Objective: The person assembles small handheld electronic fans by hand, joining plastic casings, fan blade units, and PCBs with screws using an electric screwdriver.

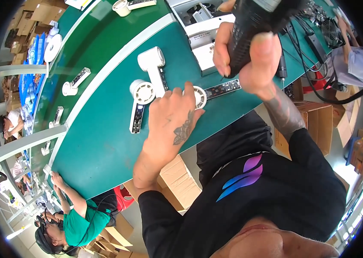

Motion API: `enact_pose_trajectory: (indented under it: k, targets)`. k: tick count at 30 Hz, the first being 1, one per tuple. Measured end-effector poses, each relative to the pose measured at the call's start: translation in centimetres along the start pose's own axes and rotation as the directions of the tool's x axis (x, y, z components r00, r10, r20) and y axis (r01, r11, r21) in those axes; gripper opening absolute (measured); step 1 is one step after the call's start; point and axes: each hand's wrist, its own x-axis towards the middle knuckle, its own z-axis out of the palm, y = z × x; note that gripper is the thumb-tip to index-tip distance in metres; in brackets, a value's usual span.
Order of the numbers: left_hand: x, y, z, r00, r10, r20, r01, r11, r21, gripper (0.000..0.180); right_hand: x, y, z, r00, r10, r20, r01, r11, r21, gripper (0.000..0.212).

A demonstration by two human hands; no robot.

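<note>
Far left, on the conveyor belt (95, 47), a white round part with a black strip (75, 81) rides along, well apart from you; further down a co-worker's hand (57, 178) rests at the green table's edge (100, 163).

Nearer centre, a white fan disc with a black circuit strip (140, 99) lies flat just beside your left hand; above it sits a white L-shaped housing (155, 64), smooth moulded plastic with a rounded barrel head.

Your left hand (170, 118) lies palm down, fingers pressed together and flat over the second fan disc (198, 96), pinning it to the mat. Its long black circuit board (222, 89) sticks out to the right, thin, rigid, with small components showing.

Your right hand (250, 56) is wrapped tight around a black electric screwdriver (250, 26), thumb across the matte, ribbed-looking grip, fingers curled behind. The bit tip is hidden behind your fingers; where it points can't be told. It hangs above the board end, not clearly touching.

Risks, as a judgement: the board is unsupported past your fingers, so a slanted bit could skid off and scratch components. Smooth plastic on smooth mat may spin if your hold slackens. The power cord (344, 96) loops to the right and could tug the tool.
</note>
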Motion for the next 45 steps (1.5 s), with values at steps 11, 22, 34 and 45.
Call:
enact_pose_trajectory:
  k: [11, 22, 34, 45]
  targets:
    - [0.4, -0.8, 1.4, 0.972, 0.165, -0.168, -0.170, 0.985, -0.020, 0.047, -0.6, 2.5, 2.7, 0.997, 0.009, 0.076, -0.015, 0.997, 0.074, 0.078]
    - [0.4, -1.0, 1.3, 0.982, 0.153, -0.114, -0.158, 0.987, -0.041, 0.051, -0.6, 2.6, 2.5, 0.997, -0.013, 0.072, 0.007, 0.996, 0.093, 0.075]
    - [0.6, -0.9, 1.3, 0.981, 0.159, -0.108, -0.165, 0.985, -0.046, 0.049, -0.7, 3.2, 2.5, 0.993, -0.021, 0.119, 0.009, 0.995, 0.097, 0.075]
    - [0.6, -0.3, 0.9, 0.986, 0.161, -0.052, -0.164, 0.985, -0.053, 0.045, -1.9, 4.4, 1.3, 0.977, -0.126, 0.173, 0.087, 0.972, 0.219, 0.067]
